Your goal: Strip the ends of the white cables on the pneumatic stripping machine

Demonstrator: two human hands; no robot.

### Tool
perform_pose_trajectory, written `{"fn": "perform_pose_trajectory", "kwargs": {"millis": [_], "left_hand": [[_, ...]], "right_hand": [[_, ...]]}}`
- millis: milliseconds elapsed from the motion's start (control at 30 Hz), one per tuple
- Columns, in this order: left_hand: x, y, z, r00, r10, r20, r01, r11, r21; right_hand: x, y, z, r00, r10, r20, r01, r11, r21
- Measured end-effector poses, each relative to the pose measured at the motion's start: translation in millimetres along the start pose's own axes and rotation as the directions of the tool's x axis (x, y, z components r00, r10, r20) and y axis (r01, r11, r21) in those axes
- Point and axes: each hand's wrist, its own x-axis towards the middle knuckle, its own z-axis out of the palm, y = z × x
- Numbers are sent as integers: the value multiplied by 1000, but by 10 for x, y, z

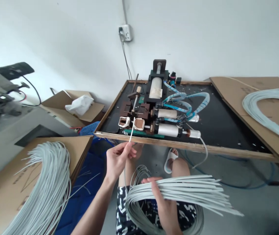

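Between the thumb and fingers of my left hand point(120, 157) is a single white wire point(131, 132), pinched near its end. Its tip points up into the gap between the two jaws of a pneumatic machine point(139, 112) at the table's front edge. My right hand point(162, 202) is wrapped round a thick bundle of white wires point(188, 187) over my lap. The cut ends of the bundle fan out to the right, and the rest loops below in a coil. White material wraps both jaw pads.
A large wire bundle point(48, 176) lies on cardboard point(79, 143) at left. Another wire bundle point(259, 109) rests on a cardboard sheet point(232, 89) at right. Blue air hoses point(203, 101) loop above the machine's cylinders. The black table point(218, 130) has a wooden rim. An open box point(66, 101) stands behind left.
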Motion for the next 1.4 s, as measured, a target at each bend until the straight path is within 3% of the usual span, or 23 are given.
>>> {"fn": "perform_pose_trajectory", "kwargs": {"millis": [333,667,1033,1400], "left_hand": [[289,-70,28,998,19,-64,-18,1000,13],[304,-32,77,995,1,-100,0,1000,5],[331,-64,37,995,9,-96,-6,999,34],[398,-82,1,999,10,-49,-8,999,36]], "right_hand": [[1,-145,85,998,12,-54,-11,1000,26],[27,-213,90,994,25,-105,-20,999,48],[69,-154,67,997,33,-65,-31,999,25],[86,-60,164,991,48,-125,-17,971,240]]}}
